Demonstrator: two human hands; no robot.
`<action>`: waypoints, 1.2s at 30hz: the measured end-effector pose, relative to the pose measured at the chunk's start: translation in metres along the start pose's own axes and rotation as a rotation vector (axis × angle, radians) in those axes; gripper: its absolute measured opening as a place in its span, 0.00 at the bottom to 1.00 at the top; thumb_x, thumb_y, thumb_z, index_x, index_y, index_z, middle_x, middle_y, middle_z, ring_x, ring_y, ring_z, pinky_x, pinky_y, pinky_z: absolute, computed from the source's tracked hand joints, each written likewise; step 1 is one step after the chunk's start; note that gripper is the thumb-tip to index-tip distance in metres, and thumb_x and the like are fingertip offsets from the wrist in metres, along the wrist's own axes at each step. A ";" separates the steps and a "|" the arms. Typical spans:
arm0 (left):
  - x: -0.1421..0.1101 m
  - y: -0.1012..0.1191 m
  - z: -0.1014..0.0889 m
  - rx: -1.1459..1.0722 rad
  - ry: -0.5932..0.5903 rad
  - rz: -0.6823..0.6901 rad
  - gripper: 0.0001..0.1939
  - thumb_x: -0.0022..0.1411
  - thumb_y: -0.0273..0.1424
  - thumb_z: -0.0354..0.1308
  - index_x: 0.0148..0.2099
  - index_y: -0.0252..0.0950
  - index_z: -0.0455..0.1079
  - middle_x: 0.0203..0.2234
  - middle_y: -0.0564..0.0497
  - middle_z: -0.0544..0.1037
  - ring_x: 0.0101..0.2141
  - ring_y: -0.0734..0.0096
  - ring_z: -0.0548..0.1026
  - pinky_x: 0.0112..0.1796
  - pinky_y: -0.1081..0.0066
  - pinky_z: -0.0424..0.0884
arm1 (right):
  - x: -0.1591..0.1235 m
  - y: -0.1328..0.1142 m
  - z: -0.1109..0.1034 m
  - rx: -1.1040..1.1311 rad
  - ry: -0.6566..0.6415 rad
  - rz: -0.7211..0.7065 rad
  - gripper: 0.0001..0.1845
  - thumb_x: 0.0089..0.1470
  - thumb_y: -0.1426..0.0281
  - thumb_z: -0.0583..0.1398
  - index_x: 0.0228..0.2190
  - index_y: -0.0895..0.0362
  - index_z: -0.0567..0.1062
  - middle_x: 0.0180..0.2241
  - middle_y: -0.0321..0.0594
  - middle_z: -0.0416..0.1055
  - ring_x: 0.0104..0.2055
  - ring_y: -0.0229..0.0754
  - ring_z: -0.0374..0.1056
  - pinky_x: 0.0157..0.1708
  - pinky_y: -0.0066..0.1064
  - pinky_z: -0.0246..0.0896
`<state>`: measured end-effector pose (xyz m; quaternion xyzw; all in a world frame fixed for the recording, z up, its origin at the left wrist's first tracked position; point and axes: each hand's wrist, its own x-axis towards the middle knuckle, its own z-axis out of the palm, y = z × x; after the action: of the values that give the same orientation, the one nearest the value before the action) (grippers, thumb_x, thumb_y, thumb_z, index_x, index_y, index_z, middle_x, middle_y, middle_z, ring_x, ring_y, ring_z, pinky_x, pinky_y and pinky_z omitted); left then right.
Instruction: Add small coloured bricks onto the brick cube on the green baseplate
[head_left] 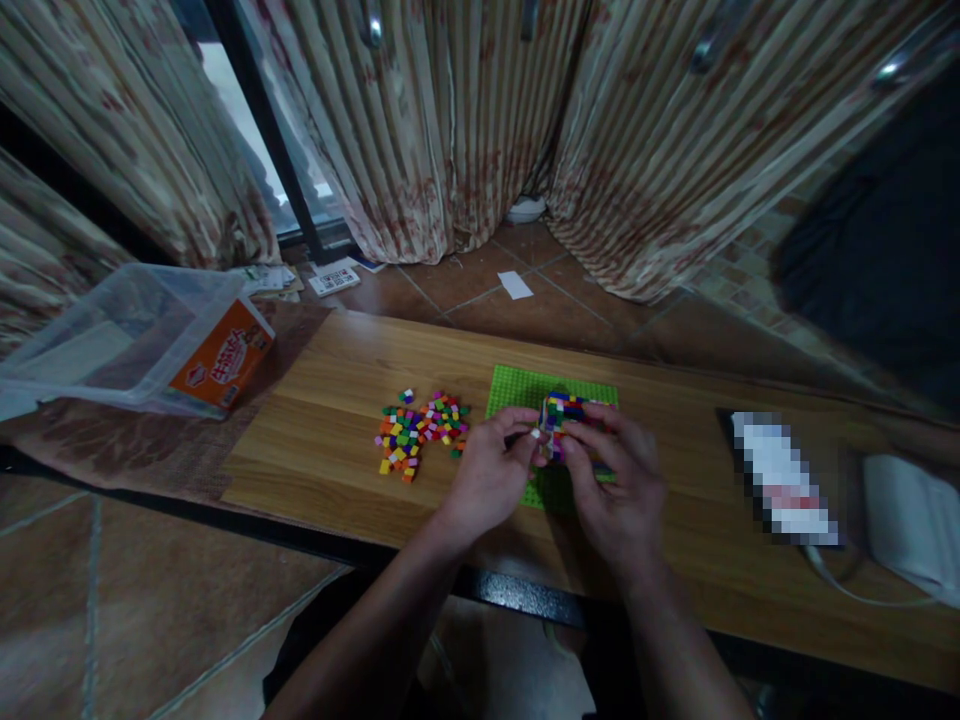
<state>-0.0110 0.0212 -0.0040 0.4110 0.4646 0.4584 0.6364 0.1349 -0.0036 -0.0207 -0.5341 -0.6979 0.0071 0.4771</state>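
A green baseplate (517,388) lies on the wooden table (337,380), carrying a small multicoloured brick build (564,408). Both hands are over the plate at the build. My left hand (491,470) is curled, its thumb and fingertips pinched against the left side of the build. My right hand (615,480) has its fingers closed on the right and front of the build, hiding the lower part. A heap of small loose bricks (420,432) in many colours lies on the table just left of the plate.
A clear plastic bin (112,335) with an orange box (225,360) stands at the table's left end. A blurred-out object (784,480) and a white object with a cable (911,525) lie at the right. Curtains (450,120) hang behind; papers litter the tiled floor.
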 end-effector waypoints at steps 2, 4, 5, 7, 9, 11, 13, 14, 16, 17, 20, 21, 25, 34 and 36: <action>-0.001 0.000 0.000 -0.020 -0.023 0.003 0.10 0.60 0.20 0.54 0.43 0.33 0.71 0.29 0.53 0.76 0.24 0.79 0.73 0.23 0.79 0.67 | 0.000 -0.003 0.003 -0.020 -0.032 -0.026 0.08 0.59 0.68 0.62 0.41 0.53 0.79 0.50 0.45 0.74 0.53 0.49 0.69 0.53 0.48 0.65; -0.002 0.001 0.000 -0.040 -0.054 0.004 0.10 0.59 0.19 0.55 0.43 0.33 0.71 0.27 0.54 0.76 0.24 0.79 0.73 0.24 0.80 0.67 | 0.000 -0.004 0.006 -0.027 -0.049 -0.037 0.07 0.60 0.68 0.62 0.41 0.52 0.79 0.50 0.45 0.73 0.53 0.49 0.69 0.53 0.49 0.65; -0.003 0.001 0.000 -0.047 -0.071 0.006 0.11 0.59 0.19 0.55 0.43 0.33 0.71 0.27 0.54 0.75 0.24 0.79 0.73 0.24 0.80 0.67 | 0.000 -0.004 0.008 -0.025 -0.056 -0.040 0.08 0.60 0.67 0.62 0.41 0.52 0.79 0.51 0.45 0.73 0.53 0.49 0.69 0.52 0.49 0.65; -0.004 0.002 -0.001 -0.054 -0.096 0.013 0.11 0.59 0.19 0.56 0.44 0.33 0.71 0.26 0.54 0.75 0.24 0.79 0.73 0.25 0.80 0.67 | -0.001 -0.003 0.010 -0.017 -0.062 -0.042 0.08 0.61 0.67 0.62 0.41 0.51 0.79 0.51 0.44 0.73 0.53 0.48 0.69 0.52 0.49 0.65; -0.004 0.002 -0.001 -0.051 -0.105 0.019 0.11 0.60 0.20 0.56 0.45 0.32 0.71 0.27 0.54 0.76 0.24 0.78 0.73 0.25 0.80 0.67 | -0.001 -0.002 0.012 -0.002 -0.055 -0.039 0.07 0.61 0.68 0.61 0.40 0.51 0.80 0.51 0.44 0.73 0.53 0.48 0.69 0.53 0.49 0.65; -0.004 0.002 -0.001 -0.044 -0.103 0.015 0.11 0.60 0.20 0.56 0.45 0.32 0.70 0.27 0.53 0.76 0.24 0.78 0.73 0.25 0.79 0.67 | -0.001 -0.002 0.012 0.014 -0.045 -0.031 0.06 0.61 0.68 0.61 0.39 0.51 0.80 0.50 0.44 0.74 0.52 0.48 0.70 0.53 0.48 0.65; -0.004 0.002 -0.001 -0.035 -0.096 0.007 0.11 0.60 0.21 0.56 0.46 0.32 0.70 0.28 0.53 0.76 0.24 0.78 0.73 0.25 0.79 0.67 | 0.000 -0.002 0.012 0.028 -0.036 -0.018 0.06 0.61 0.68 0.61 0.38 0.52 0.80 0.49 0.43 0.74 0.52 0.47 0.70 0.53 0.48 0.65; -0.004 0.002 -0.001 -0.030 -0.089 0.005 0.11 0.61 0.21 0.56 0.46 0.32 0.70 0.28 0.52 0.77 0.24 0.78 0.73 0.25 0.79 0.67 | 0.001 -0.002 0.011 0.030 -0.029 -0.011 0.06 0.61 0.68 0.61 0.38 0.52 0.79 0.49 0.43 0.74 0.52 0.47 0.70 0.53 0.47 0.65; -0.003 0.002 -0.001 -0.016 -0.066 0.002 0.10 0.61 0.21 0.55 0.45 0.32 0.70 0.30 0.51 0.77 0.24 0.78 0.73 0.24 0.78 0.67 | 0.002 -0.001 0.010 0.026 -0.009 0.008 0.06 0.61 0.67 0.61 0.38 0.52 0.79 0.48 0.43 0.75 0.52 0.47 0.70 0.53 0.47 0.65; -0.003 0.002 -0.002 -0.006 -0.050 0.002 0.10 0.61 0.21 0.55 0.45 0.32 0.70 0.31 0.51 0.78 0.24 0.78 0.74 0.24 0.78 0.67 | 0.002 0.000 0.008 0.019 0.006 0.023 0.06 0.61 0.67 0.61 0.37 0.52 0.79 0.48 0.43 0.75 0.52 0.47 0.70 0.52 0.46 0.65; -0.002 0.001 -0.003 0.043 -0.008 0.013 0.10 0.61 0.21 0.54 0.45 0.32 0.71 0.33 0.49 0.78 0.24 0.78 0.73 0.26 0.77 0.68 | 0.004 0.005 0.005 -0.006 0.060 0.087 0.07 0.60 0.66 0.62 0.36 0.54 0.79 0.46 0.44 0.75 0.50 0.48 0.70 0.50 0.46 0.66; -0.001 0.000 -0.004 0.059 0.003 0.016 0.10 0.61 0.21 0.54 0.45 0.32 0.71 0.33 0.49 0.79 0.24 0.78 0.73 0.27 0.76 0.68 | 0.005 0.006 0.004 -0.014 0.073 0.109 0.07 0.60 0.66 0.62 0.36 0.54 0.80 0.46 0.45 0.75 0.50 0.48 0.70 0.50 0.46 0.66; -0.001 0.000 -0.005 0.104 0.011 -0.009 0.10 0.62 0.22 0.54 0.45 0.32 0.71 0.33 0.49 0.79 0.24 0.78 0.73 0.28 0.75 0.69 | 0.006 0.010 0.003 -0.036 0.062 0.147 0.08 0.60 0.65 0.61 0.35 0.55 0.80 0.46 0.46 0.75 0.50 0.49 0.70 0.50 0.46 0.66; -0.001 0.000 -0.005 0.143 -0.030 -0.023 0.11 0.60 0.20 0.53 0.44 0.33 0.71 0.30 0.52 0.78 0.24 0.77 0.73 0.28 0.75 0.68 | 0.006 0.010 0.006 -0.118 -0.078 0.078 0.09 0.60 0.64 0.61 0.34 0.53 0.80 0.49 0.46 0.73 0.51 0.51 0.67 0.51 0.49 0.64; -0.001 0.000 -0.005 0.144 -0.036 -0.026 0.11 0.60 0.20 0.53 0.43 0.34 0.71 0.29 0.53 0.78 0.24 0.77 0.72 0.28 0.75 0.68 | 0.006 0.010 0.007 -0.127 -0.080 0.091 0.09 0.59 0.64 0.61 0.34 0.53 0.80 0.49 0.46 0.73 0.51 0.51 0.66 0.51 0.49 0.63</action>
<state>-0.0161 0.0205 -0.0046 0.4579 0.4904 0.4079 0.6193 0.1380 0.0092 -0.0256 -0.5936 -0.6906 0.0059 0.4131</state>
